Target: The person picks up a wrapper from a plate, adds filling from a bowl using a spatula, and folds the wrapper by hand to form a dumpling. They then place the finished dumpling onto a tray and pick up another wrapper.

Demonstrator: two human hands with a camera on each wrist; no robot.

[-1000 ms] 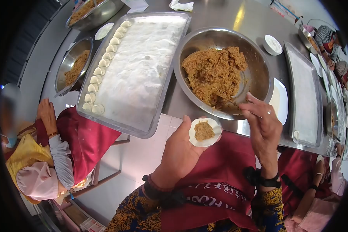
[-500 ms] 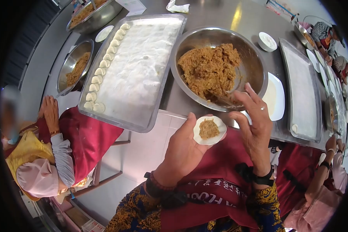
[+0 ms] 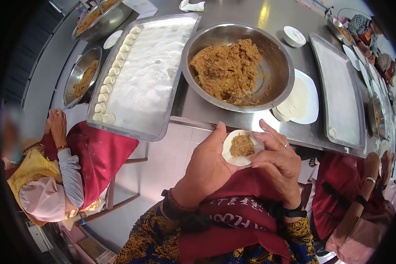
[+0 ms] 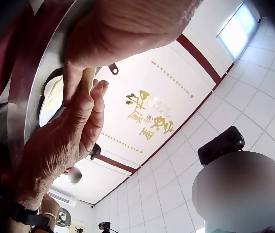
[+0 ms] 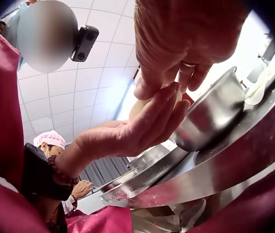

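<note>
In the head view my left hand [image 3: 209,163] holds a round dumpling wrapper [image 3: 228,155] on its fingers, with the thumb up beside the left edge. A mound of brown filling [image 3: 242,145] sits in the middle of the wrapper. My right hand [image 3: 279,163] pinches the wrapper's right edge between thumb and fingers. Beyond the hands stands a large steel bowl [image 3: 282,83] with more filling [image 3: 226,66]. Both wrist views show my left hand [image 5: 137,131] and right hand [image 4: 62,131] meeting at the wrapper, mostly hidden by fingers.
Left of the bowl, a floured metal tray [image 3: 141,79] carries a row of folded dumplings [image 3: 110,80]. A white plate [image 3: 311,103] with wrappers lies right of the bowl, below a small white bowl [image 3: 294,37]. Another tray [image 3: 341,97] is farther right. People sit on both sides.
My right hand has moved from the bowl, where it held a thin stick in the filling, down to the wrapper's right edge. My left hand has shifted slightly right.
</note>
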